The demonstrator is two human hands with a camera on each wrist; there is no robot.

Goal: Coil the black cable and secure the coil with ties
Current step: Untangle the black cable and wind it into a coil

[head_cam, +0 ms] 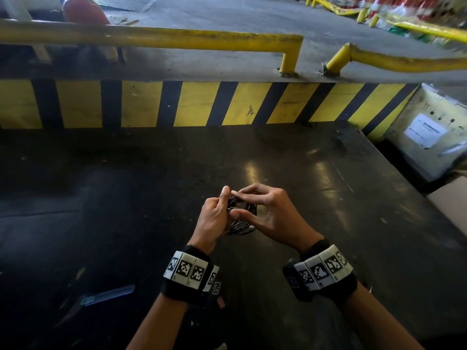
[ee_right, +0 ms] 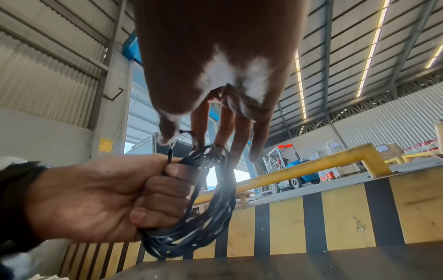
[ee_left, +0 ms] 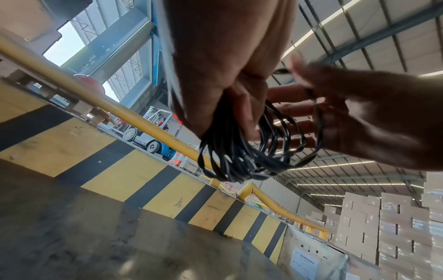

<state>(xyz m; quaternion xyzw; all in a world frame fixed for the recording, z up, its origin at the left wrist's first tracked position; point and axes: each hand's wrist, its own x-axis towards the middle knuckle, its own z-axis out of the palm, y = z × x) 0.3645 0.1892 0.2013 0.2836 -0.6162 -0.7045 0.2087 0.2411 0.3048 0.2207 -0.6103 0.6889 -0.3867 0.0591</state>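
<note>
The black cable [head_cam: 240, 223] is wound into a small coil of several loops and hangs above the dark table [head_cam: 316, 178]. My left hand [head_cam: 222, 205] grips one side of the coil in a fist; the right wrist view shows its fingers [ee_right: 163, 191] curled round the coil [ee_right: 210, 208]. My right hand [head_cam: 236, 202] is beside it, thumb and forefinger pinching a thin black tie [ee_right: 185, 131] at the top of the coil, the other fingers spread. In the left wrist view the coil [ee_left: 239, 155] hangs from my left palm, with the right hand [ee_left: 359, 113] next to it.
A yellow and black striped kerb [head_cam: 192, 104] bounds the table's far side, with a yellow rail [head_cam: 151, 36] above it. A grey cabinet [head_cam: 429, 132] and a cardboard box [head_cam: 452, 200] stand at the right. A blue-handled tool [head_cam: 106, 295] lies near left. A forklift [ee_right: 287, 170] is far off.
</note>
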